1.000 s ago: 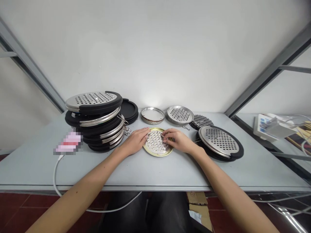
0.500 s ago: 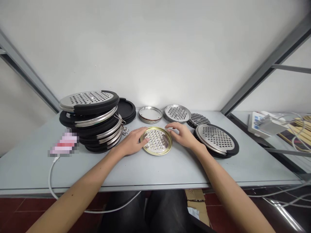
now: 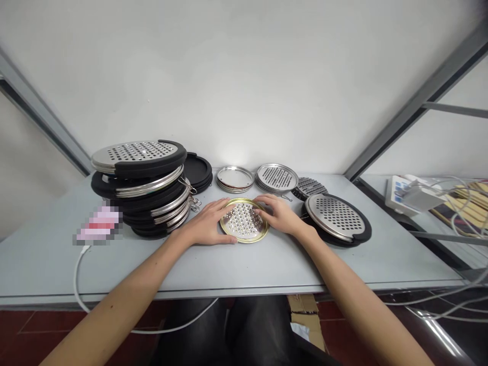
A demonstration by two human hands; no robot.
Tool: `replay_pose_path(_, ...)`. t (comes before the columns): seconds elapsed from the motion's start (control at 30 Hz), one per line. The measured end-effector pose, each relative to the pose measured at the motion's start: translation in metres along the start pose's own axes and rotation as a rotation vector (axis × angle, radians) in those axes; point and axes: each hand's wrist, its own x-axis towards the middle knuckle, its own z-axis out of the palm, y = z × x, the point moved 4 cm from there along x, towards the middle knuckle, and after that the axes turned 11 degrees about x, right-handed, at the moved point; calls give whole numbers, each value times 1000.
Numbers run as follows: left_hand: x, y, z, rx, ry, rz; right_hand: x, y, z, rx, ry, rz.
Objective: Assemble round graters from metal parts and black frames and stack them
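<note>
A round metal grater plate (image 3: 244,223) with raised teeth and a yellowish rim lies flat on the table before me. My left hand (image 3: 209,223) rests at its left side, fingers stretched along the rim and thumb apart at the front edge. From the right, my right hand (image 3: 281,214) reaches over the rim with fingers spread, the tips on or just above the grater's surface. Behind it are a stack of plain round metal plates (image 3: 235,177) and a stack of slotted grater plates (image 3: 277,178).
At left stands a tall stack of black-rimmed graters (image 3: 145,188), with black round holders (image 3: 197,172) behind. Another black-edged grater stack (image 3: 335,217) sits at right, near a dark slotted disc (image 3: 309,187). A white cable (image 3: 77,277) crosses the front edge; a power strip (image 3: 398,195) is far right.
My left thumb has moved from the grater's surface to its front edge. My right hand has shifted inward, its fingers now over the plate. The view has moved slightly.
</note>
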Motion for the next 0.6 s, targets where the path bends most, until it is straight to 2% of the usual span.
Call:
replay_pose_path(0.1,0,0,0,-10,9,-1,0,-5,2,10,-2,-13)
replay_pose_path(0.47,3,6,-2,-12,27,33,-1,-30,23,68,-136,-128)
replay_pose_path(0.6,4,6,-2,-19,25,23,-1,-33,23,79,-148,-102)
